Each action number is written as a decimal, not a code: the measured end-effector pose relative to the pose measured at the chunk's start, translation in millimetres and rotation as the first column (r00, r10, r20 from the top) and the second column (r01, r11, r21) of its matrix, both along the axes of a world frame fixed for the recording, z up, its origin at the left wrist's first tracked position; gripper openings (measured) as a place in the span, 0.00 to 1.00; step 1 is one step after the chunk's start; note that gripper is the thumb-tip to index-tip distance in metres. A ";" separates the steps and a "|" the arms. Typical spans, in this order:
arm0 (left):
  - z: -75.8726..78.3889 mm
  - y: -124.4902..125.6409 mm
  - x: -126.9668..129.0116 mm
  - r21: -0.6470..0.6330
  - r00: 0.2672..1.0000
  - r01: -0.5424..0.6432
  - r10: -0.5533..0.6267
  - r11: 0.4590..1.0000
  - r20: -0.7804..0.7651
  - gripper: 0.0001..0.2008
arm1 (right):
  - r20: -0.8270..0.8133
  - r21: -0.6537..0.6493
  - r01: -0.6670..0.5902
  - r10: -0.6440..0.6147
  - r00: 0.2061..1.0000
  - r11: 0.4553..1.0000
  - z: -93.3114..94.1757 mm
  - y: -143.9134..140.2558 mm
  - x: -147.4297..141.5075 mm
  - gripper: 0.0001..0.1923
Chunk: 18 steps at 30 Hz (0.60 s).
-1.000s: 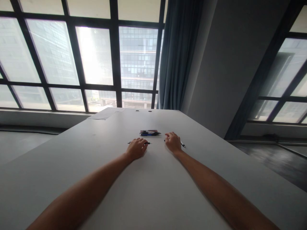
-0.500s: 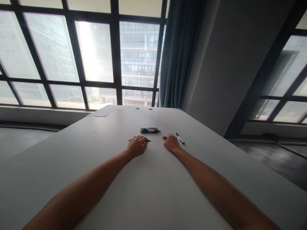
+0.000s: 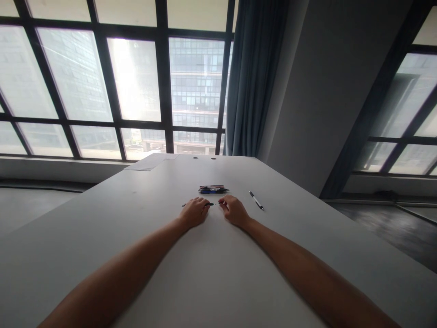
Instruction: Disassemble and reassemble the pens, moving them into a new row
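Note:
My left hand [image 3: 194,213] is closed around a thin dark pen [image 3: 211,204], whose ends stick out on both sides of the fingers. The pen lies nearly level, its tip pointing right. Just beyond that tip, my right hand [image 3: 235,211] pinches a small dark piece [image 3: 220,203], too small to name surely; a narrow gap parts it from the pen. Behind the hands lies a bunch of several pens [image 3: 213,189], some blue, black and reddish. A single white and black pen [image 3: 256,200] rests slantwise to the right of my right hand.
Both forearms rest over a long white table [image 3: 191,273]. Sheets of paper [image 3: 145,164] lie at its far left corner, and two dark round spots [image 3: 213,158] show near the far edge. Beyond stand a large window, a blue-grey curtain [image 3: 249,91] and a slanted pillar.
My right hand has moved left, away from the single pen and up to the tip of the pen in my left hand. The left hand keeps its hold. The view has tipped slightly.

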<state>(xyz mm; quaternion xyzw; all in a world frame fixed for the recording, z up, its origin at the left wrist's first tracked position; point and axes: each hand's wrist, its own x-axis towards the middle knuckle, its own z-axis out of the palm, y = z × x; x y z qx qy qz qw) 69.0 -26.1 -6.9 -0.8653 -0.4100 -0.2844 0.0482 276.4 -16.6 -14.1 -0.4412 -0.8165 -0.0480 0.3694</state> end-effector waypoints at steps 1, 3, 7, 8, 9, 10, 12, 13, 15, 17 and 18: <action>0.2 -0.2 0.1 -0.002 1.000 0.005 -0.005 1.000 0.004 0.14 | 0.005 0.018 -0.029 0.029 1.000 0.999 0.9 -3.1 -4.1 0.07; 0.6 -0.5 0.4 -0.002 1.000 0.010 -0.010 1.000 0.009 0.14 | 0.015 0.047 -0.075 0.074 0.997 0.996 2.9 -8.0 -9.4 0.07; 0.6 -0.8 0.4 0.002 1.000 0.016 -0.016 1.000 0.009 0.14 | 0.021 0.074 -0.103 0.102 0.995 0.992 5.4 -11.6 -10.3 0.06; 0.4 -0.7 0.4 0.003 1.000 0.023 -0.023 1.000 0.011 0.14 | 0.023 0.074 -0.109 0.107 0.994 0.991 5.6 -11.8 -9.8 0.05; 0.0 -0.6 0.3 0.004 0.999 0.032 -0.032 0.999 0.013 0.14 | 0.027 0.073 -0.118 0.116 0.993 0.990 5.8 -12.0 -9.5 0.05; -0.3 -0.4 0.3 0.006 0.999 0.043 -0.043 0.999 0.018 0.13 | 0.028 0.074 -0.128 0.126 0.992 0.989 6.0 -12.2 -9.3 0.04; -1.1 -0.1 0.1 0.011 0.997 0.067 -0.067 0.998 0.031 0.13 | 0.023 0.076 -0.146 0.145 0.989 0.986 6.6 -13.0 -9.4 0.03; -1.4 0.0 -0.1 0.014 0.996 0.077 -0.078 0.997 0.038 0.13 | 0.018 0.079 -0.155 0.154 0.988 0.985 7.1 -13.5 -9.5 0.03; -1.8 0.2 -0.6 0.017 0.994 0.093 -0.094 0.995 0.049 0.13 | 0.006 0.090 -0.174 0.174 0.985 0.981 8.4 -14.4 -9.7 0.04; -2.1 0.4 -1.2 0.015 0.992 0.106 -0.107 0.994 0.059 0.14 | -0.002 0.097 -0.194 0.195 0.981 0.976 9.4 -14.8 -9.5 0.05; -2.2 0.6 -1.5 0.015 0.992 0.112 -0.112 0.994 0.064 0.14 | -0.003 0.099 -0.198 0.200 0.980 0.975 9.7 -14.7 -9.2 0.06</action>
